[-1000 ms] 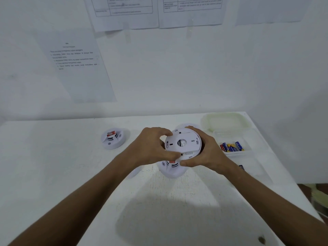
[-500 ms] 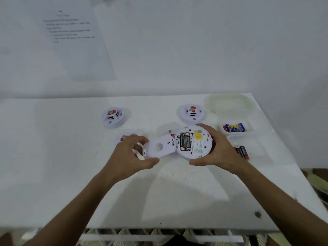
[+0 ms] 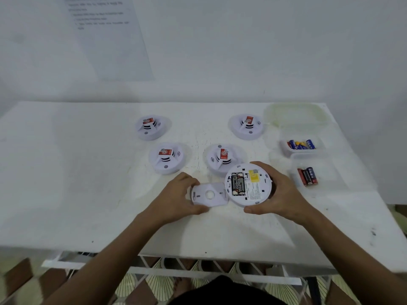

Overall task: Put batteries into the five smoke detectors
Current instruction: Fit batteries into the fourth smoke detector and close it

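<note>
My right hand point(image 3: 278, 194) grips a white round smoke detector point(image 3: 248, 186) turned back side up, with two black batteries seated in its open compartment and a yellow label beside them. My left hand point(image 3: 176, 197) holds the detached white mounting plate point(image 3: 209, 194) just left of it, above the table point(image 3: 88, 194). Several other detectors sit face up with red tags: one at the back left point(image 3: 150, 127), one at the back right point(image 3: 247, 126), one at the middle left point(image 3: 166, 158), one in the middle point(image 3: 222, 159), right behind the held one.
A clear tub point(image 3: 300, 146) at the right holds blue and yellow batteries. A second clear tub point(image 3: 308, 176) nearer me holds red and black batteries. A translucent lid point(image 3: 295, 115) lies at the back right corner. Paper sheets hang on the wall.
Both hands turned the detector and took the mounting plate off its back. The left hand now holds the plate apart. The camera has tilted down, showing more of the table.
</note>
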### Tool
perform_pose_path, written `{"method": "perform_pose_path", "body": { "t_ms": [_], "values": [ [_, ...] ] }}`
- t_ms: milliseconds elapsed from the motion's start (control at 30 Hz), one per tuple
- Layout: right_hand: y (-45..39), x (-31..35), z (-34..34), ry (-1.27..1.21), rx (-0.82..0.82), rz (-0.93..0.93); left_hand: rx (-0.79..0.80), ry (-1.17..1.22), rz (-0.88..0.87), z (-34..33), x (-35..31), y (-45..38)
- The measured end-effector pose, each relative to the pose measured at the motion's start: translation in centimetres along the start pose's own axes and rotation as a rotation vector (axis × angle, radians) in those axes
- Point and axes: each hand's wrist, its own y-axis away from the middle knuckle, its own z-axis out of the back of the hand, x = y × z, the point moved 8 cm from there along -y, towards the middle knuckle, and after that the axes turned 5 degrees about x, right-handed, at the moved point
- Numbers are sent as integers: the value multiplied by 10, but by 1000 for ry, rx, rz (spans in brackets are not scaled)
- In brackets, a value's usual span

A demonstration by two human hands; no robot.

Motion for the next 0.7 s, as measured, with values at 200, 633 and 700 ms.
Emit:
{"method": "perform_pose_path", "body": {
  "t_ms": [200,633,700],
  "values": [
    [2,-1,-6,-12,16,2,38,-33,-3,-1,-4,0],
    [-12,24,34,-47,-7,115,-65,100,-227,50,-118,-32],
    [-12,27,45,-43,-19,136,-49,75,-242,49,-134,-40]
  ]
}}
